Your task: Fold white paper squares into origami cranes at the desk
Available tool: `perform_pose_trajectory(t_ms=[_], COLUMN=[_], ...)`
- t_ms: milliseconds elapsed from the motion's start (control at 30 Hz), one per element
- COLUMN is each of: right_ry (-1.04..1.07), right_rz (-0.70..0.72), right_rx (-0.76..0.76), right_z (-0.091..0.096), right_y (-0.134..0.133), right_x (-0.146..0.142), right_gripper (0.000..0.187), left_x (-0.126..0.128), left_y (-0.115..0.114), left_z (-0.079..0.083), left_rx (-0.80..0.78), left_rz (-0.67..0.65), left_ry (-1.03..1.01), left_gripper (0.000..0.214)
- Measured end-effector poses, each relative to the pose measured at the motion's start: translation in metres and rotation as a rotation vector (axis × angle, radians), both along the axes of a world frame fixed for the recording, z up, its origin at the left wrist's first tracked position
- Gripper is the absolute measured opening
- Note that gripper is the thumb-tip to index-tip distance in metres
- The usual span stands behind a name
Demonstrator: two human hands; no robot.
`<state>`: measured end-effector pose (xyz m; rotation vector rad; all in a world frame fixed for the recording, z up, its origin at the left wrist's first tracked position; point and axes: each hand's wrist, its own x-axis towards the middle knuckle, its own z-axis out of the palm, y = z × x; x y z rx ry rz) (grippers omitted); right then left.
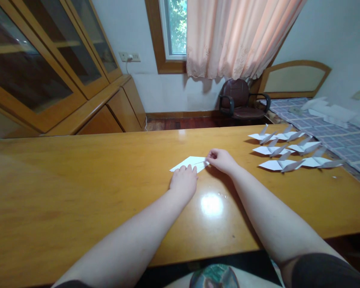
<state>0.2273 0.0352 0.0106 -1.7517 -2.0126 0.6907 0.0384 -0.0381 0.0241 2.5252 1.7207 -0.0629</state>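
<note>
A folded white paper sheet lies flat in the middle of the wooden table. My left hand rests at its near edge, fingers curled and pressing down on the paper. My right hand is at the paper's right corner, fingers pinched on that corner. Both forearms stretch across the table from the near edge.
Several finished white paper cranes stand in rows at the table's right side. Beyond the table are a dark armchair, a bed with a checked cover, a glass-door cabinet and a curtained window.
</note>
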Motion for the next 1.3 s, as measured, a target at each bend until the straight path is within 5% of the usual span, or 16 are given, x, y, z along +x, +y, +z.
perform_pose_trajectory(t_ms=[300,500,667,800,933,1300], right_ry=[0.080,-0.034,-0.003,0.068,0.038,0.044], right_rz=[0.459,0.408,0.456,0.566,0.585,0.642], right_rx=[0.152,0.136,0.121,0.106,0.278,0.293], right_z=[-0.006,-0.006,-0.011,-0.016,-0.018,-0.011], right_y=[0.000,-0.004,-0.006,-0.008,-0.007,-0.004], right_x=[-0.009,-0.012,-0.017,-0.022,-0.022,-0.016], right_gripper=[0.031,0.026,0.023,0.017,0.011,0.031], left_x=[-0.013,-0.013,-0.021,-0.022,-0.022,-0.031], left_y=[0.007,0.005,0.012,0.015,0.020,0.034], left_z=[-0.004,0.002,-0.001,-0.008,-0.015,-0.015], left_rx=[0.047,0.098,0.139,0.145,0.143,-0.008], left_rz=[-0.238,0.054,0.108,0.092,0.009,-0.099], left_ry=[-0.049,-0.005,-0.031,-0.064,-0.102,-0.192], left_gripper=[0.032,0.036,0.041,0.048,0.053,0.026])
